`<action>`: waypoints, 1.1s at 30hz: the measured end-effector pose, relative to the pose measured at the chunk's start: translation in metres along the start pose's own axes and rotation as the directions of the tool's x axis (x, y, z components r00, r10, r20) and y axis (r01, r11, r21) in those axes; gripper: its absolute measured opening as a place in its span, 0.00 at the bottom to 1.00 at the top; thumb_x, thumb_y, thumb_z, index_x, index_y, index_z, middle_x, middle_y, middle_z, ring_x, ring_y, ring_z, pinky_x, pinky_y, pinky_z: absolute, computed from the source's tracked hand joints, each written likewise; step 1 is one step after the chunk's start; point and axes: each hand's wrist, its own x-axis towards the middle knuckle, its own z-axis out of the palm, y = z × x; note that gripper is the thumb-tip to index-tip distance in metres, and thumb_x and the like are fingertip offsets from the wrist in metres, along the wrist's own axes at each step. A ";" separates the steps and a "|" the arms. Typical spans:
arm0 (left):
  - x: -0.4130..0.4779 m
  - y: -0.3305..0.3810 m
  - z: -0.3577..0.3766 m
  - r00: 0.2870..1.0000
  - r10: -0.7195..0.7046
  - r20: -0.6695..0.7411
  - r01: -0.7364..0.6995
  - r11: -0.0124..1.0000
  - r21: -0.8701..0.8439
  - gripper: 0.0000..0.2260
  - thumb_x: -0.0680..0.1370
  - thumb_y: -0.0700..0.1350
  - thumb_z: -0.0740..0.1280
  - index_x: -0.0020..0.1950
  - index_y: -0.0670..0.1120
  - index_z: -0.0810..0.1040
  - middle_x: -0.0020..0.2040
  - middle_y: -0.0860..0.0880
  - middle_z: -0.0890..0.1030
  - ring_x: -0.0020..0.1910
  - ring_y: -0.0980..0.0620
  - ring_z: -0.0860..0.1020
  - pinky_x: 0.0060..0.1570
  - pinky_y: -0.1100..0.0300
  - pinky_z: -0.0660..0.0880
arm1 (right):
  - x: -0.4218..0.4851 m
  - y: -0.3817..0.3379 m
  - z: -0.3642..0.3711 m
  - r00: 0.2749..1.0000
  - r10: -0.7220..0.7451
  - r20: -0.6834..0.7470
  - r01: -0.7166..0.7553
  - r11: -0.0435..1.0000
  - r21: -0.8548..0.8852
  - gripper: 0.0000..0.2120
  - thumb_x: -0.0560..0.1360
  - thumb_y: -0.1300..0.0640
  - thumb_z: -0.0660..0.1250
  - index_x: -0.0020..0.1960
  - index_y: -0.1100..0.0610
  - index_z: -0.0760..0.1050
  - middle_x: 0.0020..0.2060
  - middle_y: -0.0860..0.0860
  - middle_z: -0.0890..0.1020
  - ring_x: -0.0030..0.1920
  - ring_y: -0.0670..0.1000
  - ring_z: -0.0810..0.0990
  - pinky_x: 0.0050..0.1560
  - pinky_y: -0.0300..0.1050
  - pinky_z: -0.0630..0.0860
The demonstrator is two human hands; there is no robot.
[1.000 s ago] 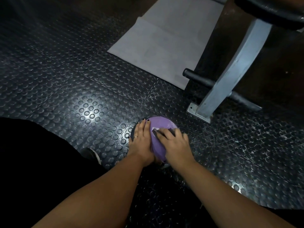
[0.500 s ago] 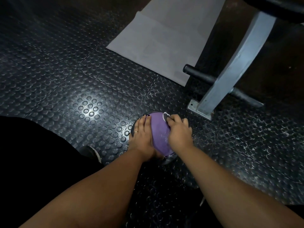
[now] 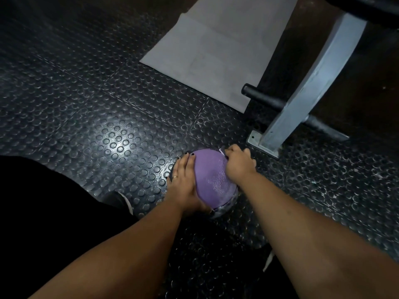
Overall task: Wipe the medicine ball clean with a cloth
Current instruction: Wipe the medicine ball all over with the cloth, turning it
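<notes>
round purple textured medicine ball (image 3: 212, 180) sits on the black studded rubber floor (image 3: 97, 117), lower centre of frame. left hand (image 3: 184, 182) lies flat against its left side, fingers straight. right hand (image 3: 239, 164) is at the ball's upper right edge, fingers curled, pinching a pale cloth (image 3: 222, 151) of which only a sliver shows. grey metal bench leg (image 3: 302, 93) stands just beside the right hand, upper right. open floor lies to the left. flat grey mat (image 3: 216, 44) lies upper centre, well apart.

A gym: studded rubber floor (image 3: 90, 117), grey mat (image 3: 216, 50), steel bench frame (image 3: 306, 87).
</notes>
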 end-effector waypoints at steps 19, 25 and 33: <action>0.006 -0.009 -0.004 0.997 -0.071 -0.040 0.064 0.984 -0.166 0.73 0.51 0.57 0.86 0.80 0.49 0.36 0.79 0.54 0.40 0.80 0.47 0.45 0.77 0.40 0.56 | -0.034 -0.024 0.005 0.979 -0.122 -0.164 0.107 0.990 -0.097 0.26 0.74 0.66 0.59 0.70 0.49 0.67 0.67 0.44 0.64 0.61 0.55 0.63 0.59 0.56 0.67; 0.013 -0.007 -0.006 0.995 -0.098 -0.023 0.092 0.979 -0.181 0.73 0.50 0.59 0.84 0.80 0.51 0.37 0.79 0.53 0.42 0.80 0.47 0.46 0.76 0.39 0.58 | -0.002 -0.024 -0.005 0.995 -0.098 -0.036 0.098 0.995 -0.016 0.25 0.75 0.65 0.59 0.69 0.50 0.69 0.68 0.44 0.65 0.61 0.55 0.63 0.59 0.55 0.65; 0.039 0.006 -0.011 0.988 -0.144 -0.063 0.125 0.961 -0.249 0.62 0.61 0.50 0.82 0.81 0.46 0.42 0.80 0.44 0.46 0.80 0.40 0.46 0.78 0.43 0.51 | -0.071 -0.023 0.018 0.904 -0.408 -0.132 0.373 0.900 -0.226 0.30 0.77 0.57 0.60 0.76 0.46 0.56 0.72 0.42 0.61 0.63 0.54 0.61 0.60 0.55 0.62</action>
